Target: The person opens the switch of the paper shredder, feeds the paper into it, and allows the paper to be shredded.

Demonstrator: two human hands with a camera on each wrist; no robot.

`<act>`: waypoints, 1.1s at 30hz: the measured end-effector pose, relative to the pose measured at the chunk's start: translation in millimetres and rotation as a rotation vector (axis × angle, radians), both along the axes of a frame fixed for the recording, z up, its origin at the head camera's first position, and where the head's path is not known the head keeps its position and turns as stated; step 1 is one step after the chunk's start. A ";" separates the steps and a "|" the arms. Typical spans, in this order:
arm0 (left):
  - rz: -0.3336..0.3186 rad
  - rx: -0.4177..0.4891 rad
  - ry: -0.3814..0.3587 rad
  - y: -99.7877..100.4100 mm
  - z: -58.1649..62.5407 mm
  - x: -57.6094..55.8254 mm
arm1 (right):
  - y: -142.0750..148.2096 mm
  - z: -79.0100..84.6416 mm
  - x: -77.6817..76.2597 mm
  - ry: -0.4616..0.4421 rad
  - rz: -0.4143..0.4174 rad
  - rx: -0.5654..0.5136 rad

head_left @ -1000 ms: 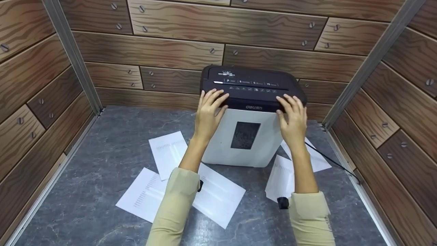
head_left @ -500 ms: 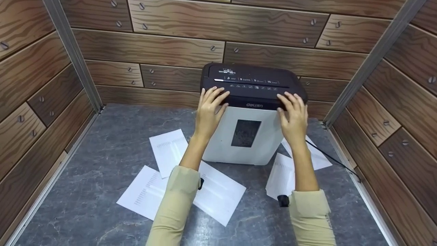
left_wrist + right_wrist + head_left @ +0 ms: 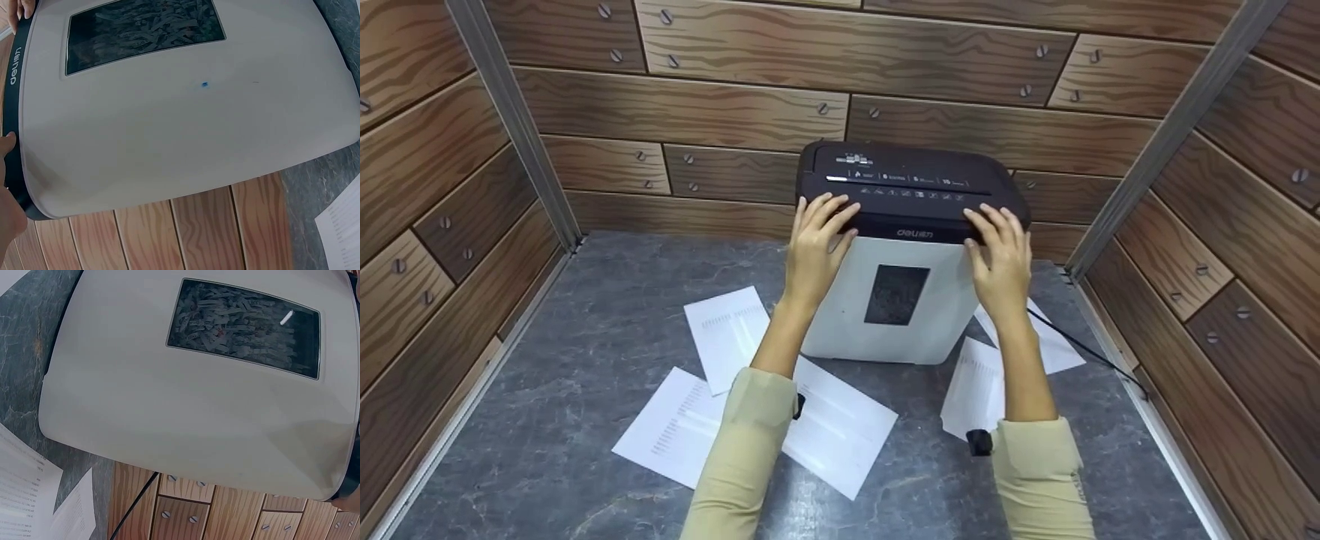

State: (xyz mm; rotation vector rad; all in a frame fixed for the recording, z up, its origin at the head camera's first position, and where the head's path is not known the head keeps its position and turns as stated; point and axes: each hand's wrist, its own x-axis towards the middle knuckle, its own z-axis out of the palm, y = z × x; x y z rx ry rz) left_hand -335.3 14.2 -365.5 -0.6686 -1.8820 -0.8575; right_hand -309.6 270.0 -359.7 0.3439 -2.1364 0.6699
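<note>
A paper shredder (image 3: 896,300) with a dark lid and light grey body stands upright at the back of the grey surface. My left hand (image 3: 814,251) grips the left front corner of its lid, fingers over the top and thumb on the front edge. At the right front corner, my right hand (image 3: 999,259) holds the lid in the same way. Through the front window (image 3: 244,326), paper shreds show inside the bin. Only parts of the hands enter the wrist views, with the left thumb (image 3: 8,144) against the lid's dark band.
Printed sheets lie left of and before the shredder, such as one sheet (image 3: 840,427). More paper (image 3: 971,390) lies under the right forearm. A black cord (image 3: 1084,346) runs to the right wall. Wood-patterned walls (image 3: 720,109) enclose the back and sides.
</note>
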 end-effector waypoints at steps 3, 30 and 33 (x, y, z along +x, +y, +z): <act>0.000 -0.001 0.001 -0.1 -1.1 -0.3 | -0.4 -1.0 0.5 0.000 0.000 -0.004; -0.009 0.010 -0.001 -0.4 -0.1 1.3 | -1.0 -0.6 0.2 -0.005 0.000 -0.011; -0.007 0.011 0.004 -0.8 -0.5 0.7 | -1.3 -0.6 -0.3 -0.002 0.002 -0.010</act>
